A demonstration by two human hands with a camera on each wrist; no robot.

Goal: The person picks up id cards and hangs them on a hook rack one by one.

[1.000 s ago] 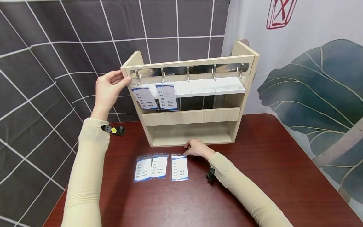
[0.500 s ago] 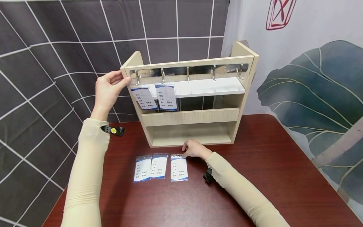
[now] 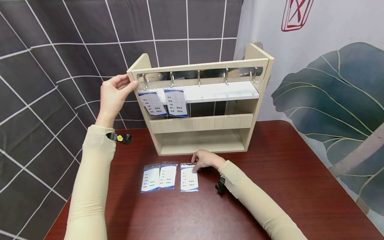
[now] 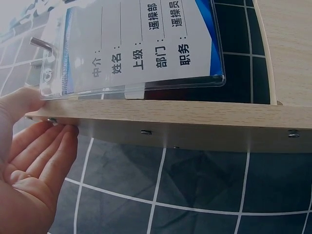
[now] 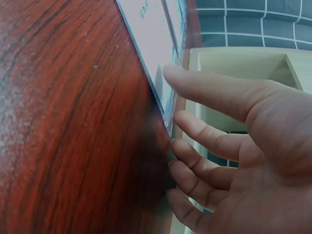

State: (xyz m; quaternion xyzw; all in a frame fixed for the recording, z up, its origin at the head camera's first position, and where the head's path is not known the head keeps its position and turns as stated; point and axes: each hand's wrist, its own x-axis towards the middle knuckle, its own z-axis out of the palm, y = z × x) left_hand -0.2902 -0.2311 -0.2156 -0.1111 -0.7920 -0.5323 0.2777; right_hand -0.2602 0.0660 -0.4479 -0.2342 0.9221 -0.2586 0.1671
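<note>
The right hand's grip (image 5: 265, 161) extends in from the right, thumb (image 5: 209, 87) over one end of a clear-sleeved white card (image 5: 148, 48) on the red-brown desk (image 5: 73, 122), bent fingers (image 5: 207, 135) just past its edge; beyond are a pale wooden shelf unit (image 5: 234, 66) and a white-gridded dark backdrop (image 5: 243, 23).

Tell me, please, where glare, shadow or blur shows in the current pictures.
Head view: soft glare on the table at bottom middle, dark shadow beside the left sleeve; left wrist view: sharp print on the hanging card, picture's upper left corner hazy; right wrist view: tabletop card near the right hand washed out, its print mostly unreadable.
</note>
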